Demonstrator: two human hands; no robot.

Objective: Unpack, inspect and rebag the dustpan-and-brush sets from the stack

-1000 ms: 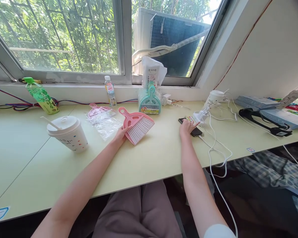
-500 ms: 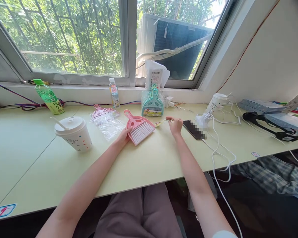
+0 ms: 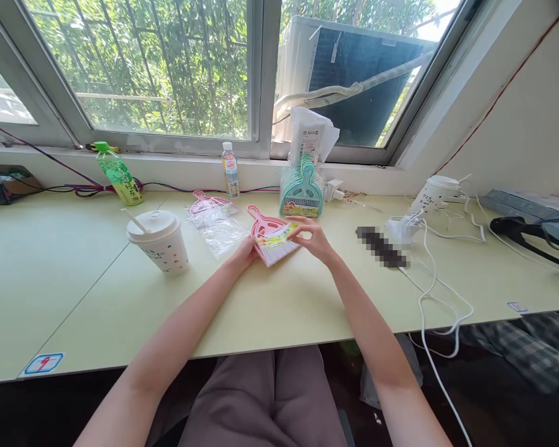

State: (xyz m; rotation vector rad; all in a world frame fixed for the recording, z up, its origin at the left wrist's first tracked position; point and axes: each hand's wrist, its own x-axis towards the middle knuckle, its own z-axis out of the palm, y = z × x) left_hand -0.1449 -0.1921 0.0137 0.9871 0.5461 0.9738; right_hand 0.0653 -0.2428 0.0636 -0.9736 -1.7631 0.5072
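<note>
A pink dustpan with a white-bristled brush (image 3: 276, 255) lies on the table in front of me. My left hand (image 3: 248, 249) grips its left edge, fingers partly hidden. A yellow printed label card (image 3: 274, 237) lies across the front of the set. My right hand (image 3: 311, 238) pinches the card's right end between thumb and fingers. Behind stands a stack of green dustpan sets (image 3: 302, 192) in clear wrap. Left of my work are more pink dustpans (image 3: 208, 202), partly under a crumpled clear plastic bag (image 3: 221, 231).
A lidded paper cup (image 3: 161, 245) with a straw stands at left. A green bottle (image 3: 118, 174) and a small clear bottle (image 3: 230, 171) stand by the window. At right are a blurred-out phone (image 3: 382, 246), white cables (image 3: 423, 304), another cup (image 3: 432, 195) and a black strapped device (image 3: 526, 239).
My right hand has brought the yellow card leftward from the table onto the pink dustpan set. My left hand keeps its hold. The camera view has turned slightly left.
</note>
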